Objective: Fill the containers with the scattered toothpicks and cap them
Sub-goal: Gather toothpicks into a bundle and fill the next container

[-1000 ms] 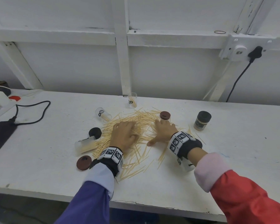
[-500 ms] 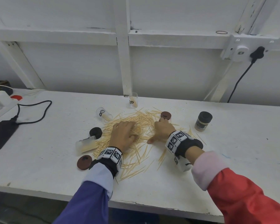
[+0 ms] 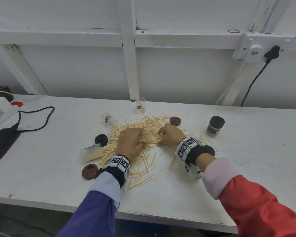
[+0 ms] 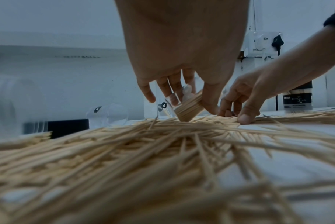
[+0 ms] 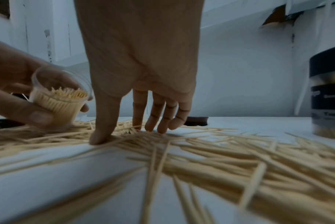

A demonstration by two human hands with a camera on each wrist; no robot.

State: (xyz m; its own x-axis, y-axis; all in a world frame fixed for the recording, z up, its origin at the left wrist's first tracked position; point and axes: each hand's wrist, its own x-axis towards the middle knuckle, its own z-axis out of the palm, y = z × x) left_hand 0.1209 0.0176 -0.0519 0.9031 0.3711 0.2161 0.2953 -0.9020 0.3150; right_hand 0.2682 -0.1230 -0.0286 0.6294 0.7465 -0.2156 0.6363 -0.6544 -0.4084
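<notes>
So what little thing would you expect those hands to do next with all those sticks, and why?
Probably the right hand pinches up a small bunch of loose wooden toothpicks and slips them into the clear plastic container that the left hand holds tilted. Its fingertips already press on the pile, and the container is open and only partly filled.

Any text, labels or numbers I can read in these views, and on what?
"Good", "Life" (faint): label of the capped container.
Its other lines: too blurred to read.
The round stickers on the clear containers: symbols only.
The wristband markers: patterns, no words.
</notes>
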